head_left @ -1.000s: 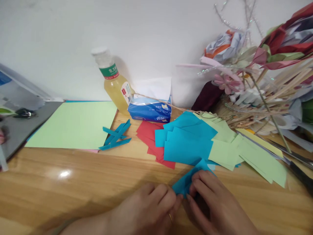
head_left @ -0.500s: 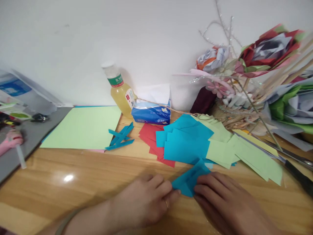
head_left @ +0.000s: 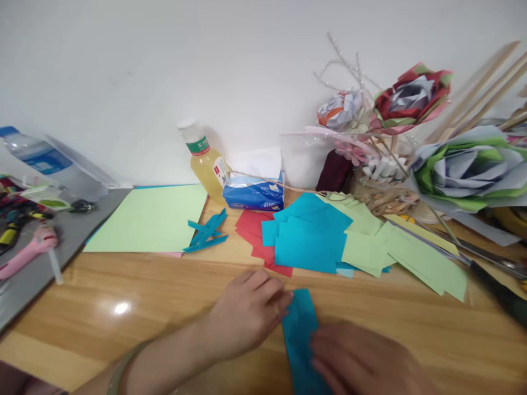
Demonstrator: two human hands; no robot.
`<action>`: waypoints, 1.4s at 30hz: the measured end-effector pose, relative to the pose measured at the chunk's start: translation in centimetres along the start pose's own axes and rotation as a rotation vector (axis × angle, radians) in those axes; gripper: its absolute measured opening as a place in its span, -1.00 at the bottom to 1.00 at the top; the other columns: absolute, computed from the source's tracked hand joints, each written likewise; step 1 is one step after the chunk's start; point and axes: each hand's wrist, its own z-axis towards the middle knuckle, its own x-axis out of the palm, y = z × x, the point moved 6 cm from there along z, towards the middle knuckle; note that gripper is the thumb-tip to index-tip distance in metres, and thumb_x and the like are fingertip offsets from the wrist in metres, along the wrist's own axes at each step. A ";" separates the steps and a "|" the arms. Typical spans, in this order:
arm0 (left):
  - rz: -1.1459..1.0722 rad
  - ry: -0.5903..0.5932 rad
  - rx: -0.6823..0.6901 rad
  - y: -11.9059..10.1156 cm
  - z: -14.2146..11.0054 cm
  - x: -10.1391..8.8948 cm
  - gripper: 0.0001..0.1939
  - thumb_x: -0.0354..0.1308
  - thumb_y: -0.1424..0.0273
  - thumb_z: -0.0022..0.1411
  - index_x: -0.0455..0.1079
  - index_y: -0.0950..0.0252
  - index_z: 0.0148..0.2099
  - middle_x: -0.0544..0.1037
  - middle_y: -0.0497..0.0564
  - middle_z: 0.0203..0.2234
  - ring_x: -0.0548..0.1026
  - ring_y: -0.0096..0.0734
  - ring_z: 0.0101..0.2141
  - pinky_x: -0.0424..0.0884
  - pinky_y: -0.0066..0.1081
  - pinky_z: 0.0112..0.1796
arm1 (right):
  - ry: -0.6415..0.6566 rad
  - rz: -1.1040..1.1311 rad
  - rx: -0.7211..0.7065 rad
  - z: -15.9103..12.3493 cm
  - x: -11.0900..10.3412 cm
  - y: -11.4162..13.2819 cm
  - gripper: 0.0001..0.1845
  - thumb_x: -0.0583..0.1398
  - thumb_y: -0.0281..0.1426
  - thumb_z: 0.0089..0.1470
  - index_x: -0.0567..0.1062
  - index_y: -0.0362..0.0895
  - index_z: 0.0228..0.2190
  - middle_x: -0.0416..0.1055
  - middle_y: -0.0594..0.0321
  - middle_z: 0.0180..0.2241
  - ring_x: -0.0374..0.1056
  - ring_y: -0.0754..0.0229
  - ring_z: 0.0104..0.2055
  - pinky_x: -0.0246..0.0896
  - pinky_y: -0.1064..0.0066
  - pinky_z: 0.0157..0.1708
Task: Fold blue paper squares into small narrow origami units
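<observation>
A blue sheet of paper (head_left: 300, 334) lies lengthwise toward me on the wooden table, its near end running out of the bottom of the view. My left hand (head_left: 251, 307) has its fingers curled and closed at the paper's upper left edge. On the right edge, my right hand (head_left: 358, 354) grips the same paper with its fingers together, somewhat blurred. Just beyond lie a pile of blue paper pieces (head_left: 310, 247), red pieces (head_left: 257, 236) partly under them, and light green pieces (head_left: 364, 249). Several folded blue paper strips (head_left: 208, 230) sit farther left.
A tissue pack (head_left: 253, 192) and a bottle of yellow drink (head_left: 208, 170) stand by the wall. Light green sheets (head_left: 148, 219) lie at left, near a pink glue gun (head_left: 37, 247) on a grey mat. Black-handled scissors (head_left: 494, 285) and paper flowers (head_left: 415, 104) are at right.
The blue paper has turned from slanting to lengthwise and come nearer to me. My left hand has moved up slightly to its top edge; my right hand has moved down. The view has shifted too.
</observation>
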 end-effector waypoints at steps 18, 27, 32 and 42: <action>-0.152 -0.064 -0.036 0.5 0.8 -0.2 -0.83 0.06 0.33 0.30 0.43 0.28 -0.26 0.48 -0.04 -0.39 0.35 -0.42 -0.35 0.30 -0.41 -0.36 | -0.004 -0.038 0.333 2.3 1.2 -4.0 -0.87 0.07 -0.44 0.11 0.38 -0.08 -0.45 0.39 0.28 -0.46 0.35 0.16 -0.44 0.19 0.37 -0.54; 0.003 -0.152 -0.010 0.2 0.7 -0.2 -0.88 0.08 0.39 0.29 0.40 0.28 -0.29 0.46 -0.10 -0.47 0.31 -0.43 -0.38 0.22 -0.39 -0.37 | -0.097 -0.188 -0.075 1.8 0.9 -2.4 -0.77 -0.02 -0.51 0.21 0.43 -0.22 -0.30 0.42 0.15 -0.38 0.34 0.18 -0.33 0.25 0.37 -0.35; 0.021 -0.142 -0.022 0.2 0.7 -0.3 -0.85 0.12 0.31 0.26 0.40 0.28 -0.28 0.45 -0.09 -0.45 0.30 -0.40 -0.37 0.22 -0.38 -0.37 | -0.091 -0.195 -0.110 1.9 0.7 -2.2 -0.74 -0.02 -0.50 0.22 0.45 -0.21 -0.36 0.40 0.16 -0.42 0.30 0.17 -0.36 0.24 0.36 -0.40; 0.096 -0.145 0.001 -0.5 0.5 -0.2 -0.86 0.07 0.43 0.29 0.37 0.27 -0.35 0.44 -0.10 -0.50 0.28 -0.42 -0.40 0.19 -0.38 -0.41 | -0.085 -0.194 -0.138 1.9 0.5 -1.9 -0.70 -0.04 -0.50 0.23 0.46 -0.22 -0.37 0.41 0.14 -0.42 0.32 0.16 -0.34 0.27 0.35 -0.40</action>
